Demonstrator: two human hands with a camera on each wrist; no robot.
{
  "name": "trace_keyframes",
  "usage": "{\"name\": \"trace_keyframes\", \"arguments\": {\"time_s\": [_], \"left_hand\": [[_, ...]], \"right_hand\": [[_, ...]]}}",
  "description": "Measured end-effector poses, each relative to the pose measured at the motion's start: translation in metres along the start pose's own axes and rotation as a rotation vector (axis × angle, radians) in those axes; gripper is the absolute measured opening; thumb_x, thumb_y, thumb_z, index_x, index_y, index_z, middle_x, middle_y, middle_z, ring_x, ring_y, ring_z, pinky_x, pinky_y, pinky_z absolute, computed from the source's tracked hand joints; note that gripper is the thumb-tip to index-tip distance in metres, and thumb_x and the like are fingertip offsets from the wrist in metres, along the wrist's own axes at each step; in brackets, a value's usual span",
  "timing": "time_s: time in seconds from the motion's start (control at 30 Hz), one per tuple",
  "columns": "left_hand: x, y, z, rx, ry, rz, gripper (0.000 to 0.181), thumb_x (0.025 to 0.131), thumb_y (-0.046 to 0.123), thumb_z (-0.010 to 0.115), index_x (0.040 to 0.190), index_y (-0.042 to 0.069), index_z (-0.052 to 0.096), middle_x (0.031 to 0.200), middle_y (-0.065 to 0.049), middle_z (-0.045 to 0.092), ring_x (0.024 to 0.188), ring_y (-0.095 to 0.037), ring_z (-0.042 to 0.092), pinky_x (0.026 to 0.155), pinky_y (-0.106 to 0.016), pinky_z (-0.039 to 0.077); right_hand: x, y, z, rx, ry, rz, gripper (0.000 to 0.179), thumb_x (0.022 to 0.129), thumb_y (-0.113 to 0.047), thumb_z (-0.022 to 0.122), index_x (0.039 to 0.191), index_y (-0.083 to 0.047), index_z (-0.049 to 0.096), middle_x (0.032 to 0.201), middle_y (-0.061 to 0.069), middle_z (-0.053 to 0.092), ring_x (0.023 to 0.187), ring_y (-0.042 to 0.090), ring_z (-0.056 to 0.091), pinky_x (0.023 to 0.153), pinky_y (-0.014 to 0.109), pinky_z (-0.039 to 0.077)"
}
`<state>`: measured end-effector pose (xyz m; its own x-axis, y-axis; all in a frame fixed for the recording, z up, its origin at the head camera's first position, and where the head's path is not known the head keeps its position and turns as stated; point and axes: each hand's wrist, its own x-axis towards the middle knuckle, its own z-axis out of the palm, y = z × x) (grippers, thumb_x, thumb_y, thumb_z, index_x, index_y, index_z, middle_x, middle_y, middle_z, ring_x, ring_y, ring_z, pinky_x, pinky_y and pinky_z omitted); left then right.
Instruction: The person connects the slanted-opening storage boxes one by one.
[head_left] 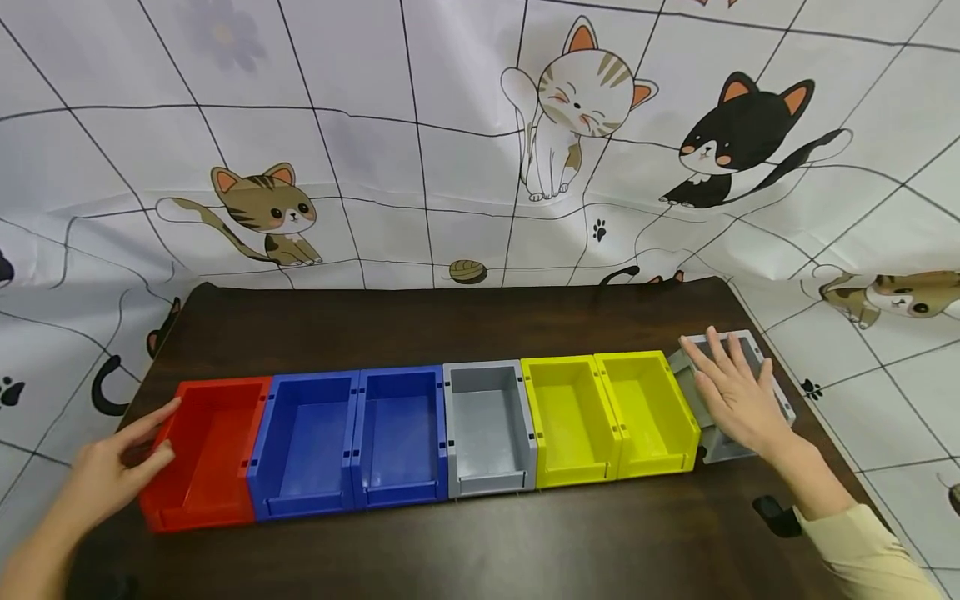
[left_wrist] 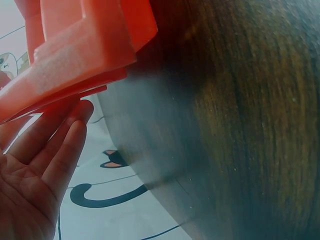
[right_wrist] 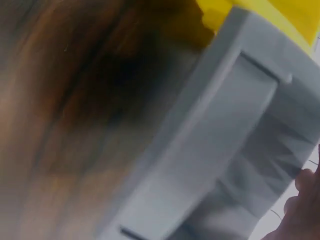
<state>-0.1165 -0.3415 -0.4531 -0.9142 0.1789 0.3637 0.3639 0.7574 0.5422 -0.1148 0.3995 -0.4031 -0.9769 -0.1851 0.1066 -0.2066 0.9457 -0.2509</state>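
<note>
At the left end of a row of plastic bins, my left hand (head_left: 112, 471) is beside the red bin (head_left: 210, 450). Its thumb and index finger are spread apart, with fingertips right at the bin's left wall. In the left wrist view, the fingers (left_wrist: 65, 145) look fairly straight along the outside of the red bin (left_wrist: 80, 55). At the right end, my right hand (head_left: 742, 404) lies with spread fingers over a grey bin (head_left: 723, 450), covering much of it. That bin (right_wrist: 200, 130) sits slightly askew beside a yellow bin (head_left: 648, 412).
Between the end bins stand two blue bins (head_left: 311, 450), another grey bin (head_left: 491, 433) and a second yellow bin (head_left: 573, 425), side by side. The dark wooden table (head_left: 465, 325) carries them. A white cat-print cloth (head_left: 450, 167) hangs behind it. A black object (head_left: 776, 515) lies near the right forearm.
</note>
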Motion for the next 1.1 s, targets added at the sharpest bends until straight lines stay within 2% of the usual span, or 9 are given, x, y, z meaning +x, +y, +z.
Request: {"name": "trace_keyframes", "arguments": {"time_s": [0.07,0.1,0.2,0.3,0.63,0.87,0.97,1.03,1.1], "left_hand": [[0.0,-0.001,0.001,-0.008,0.01,0.011,0.058,0.073,-0.008,0.071,0.128,0.002,0.056,0.111,0.043,0.034,0.086,0.031,0.036,0.064,0.004,0.037],[0.001,-0.001,0.001,-0.004,0.006,0.01,0.058,0.073,-0.008,0.071,0.128,0.002,0.056,0.117,0.037,0.042,0.086,0.031,0.036,0.064,0.005,0.036],[0.001,0.0,-0.002,0.03,-0.01,-0.005,0.058,0.073,-0.006,0.072,0.128,0.0,0.055,0.12,-0.003,0.061,0.083,0.031,0.035,0.062,0.005,0.035],[0.001,0.001,-0.003,0.063,-0.025,-0.027,0.058,0.073,-0.003,0.073,0.128,0.001,0.055,0.098,-0.04,0.058,0.078,0.028,0.037,0.059,0.005,0.034],[0.001,0.0,-0.002,0.033,-0.008,0.0,0.06,0.071,-0.006,0.073,0.128,0.0,0.056,0.1,-0.04,0.058,0.081,0.03,0.035,0.061,0.005,0.035],[-0.003,0.001,0.001,0.028,-0.041,-0.034,0.06,0.072,-0.005,0.073,0.129,0.002,0.055,0.103,-0.038,0.058,0.082,0.029,0.036,0.062,0.005,0.034],[-0.003,0.0,0.001,-0.004,-0.016,-0.026,0.059,0.072,-0.007,0.072,0.128,0.002,0.056,0.119,-0.006,0.061,0.084,0.03,0.037,0.063,0.005,0.036],[-0.002,-0.001,0.001,-0.012,0.001,-0.022,0.059,0.073,-0.007,0.071,0.129,0.004,0.056,0.12,0.006,0.057,0.085,0.03,0.037,0.063,0.004,0.036],[-0.001,-0.001,0.001,-0.012,0.014,-0.024,0.057,0.074,-0.007,0.07,0.128,0.004,0.057,0.118,0.005,0.058,0.084,0.031,0.037,0.061,0.004,0.037]], "right_hand": [[-0.001,-0.001,0.0,-0.011,-0.006,0.015,0.052,0.102,-0.03,0.031,0.151,-0.026,0.014,0.156,0.008,-0.003,0.14,0.028,-0.015,0.099,0.066,-0.021],[-0.001,-0.001,-0.001,-0.017,-0.013,0.017,0.052,0.102,-0.03,0.03,0.152,-0.025,0.014,0.156,0.009,-0.003,0.14,0.029,-0.014,0.099,0.066,-0.021],[0.005,-0.002,-0.005,-0.005,-0.043,0.015,0.052,0.102,-0.031,0.031,0.151,-0.023,0.016,0.156,0.012,0.002,0.141,0.035,-0.006,0.097,0.071,-0.016],[0.009,-0.001,-0.007,-0.006,-0.073,0.009,0.052,0.102,-0.032,0.033,0.151,-0.023,0.019,0.155,0.015,0.009,0.139,0.043,0.005,0.093,0.078,-0.009],[0.009,0.001,-0.009,-0.017,-0.071,-0.015,0.05,0.101,-0.031,0.034,0.15,-0.022,0.025,0.153,0.019,0.017,0.138,0.045,0.01,0.089,0.081,-0.007],[0.004,0.002,-0.006,-0.02,-0.053,-0.024,0.049,0.102,-0.03,0.033,0.15,-0.023,0.025,0.153,0.019,0.019,0.137,0.046,0.013,0.09,0.08,-0.008],[0.002,0.001,-0.003,-0.012,-0.05,0.0,0.05,0.102,-0.031,0.031,0.15,-0.023,0.021,0.154,0.017,0.014,0.139,0.044,0.007,0.092,0.077,-0.014],[0.002,0.0,0.0,-0.026,-0.056,0.02,0.05,0.103,-0.032,0.028,0.151,-0.025,0.017,0.155,0.015,0.01,0.14,0.041,0.001,0.094,0.073,-0.018],[0.003,0.001,0.008,-0.041,-0.088,0.027,0.05,0.103,-0.034,0.023,0.152,-0.026,0.013,0.156,0.014,0.006,0.14,0.039,-0.003,0.095,0.071,-0.02]]}}
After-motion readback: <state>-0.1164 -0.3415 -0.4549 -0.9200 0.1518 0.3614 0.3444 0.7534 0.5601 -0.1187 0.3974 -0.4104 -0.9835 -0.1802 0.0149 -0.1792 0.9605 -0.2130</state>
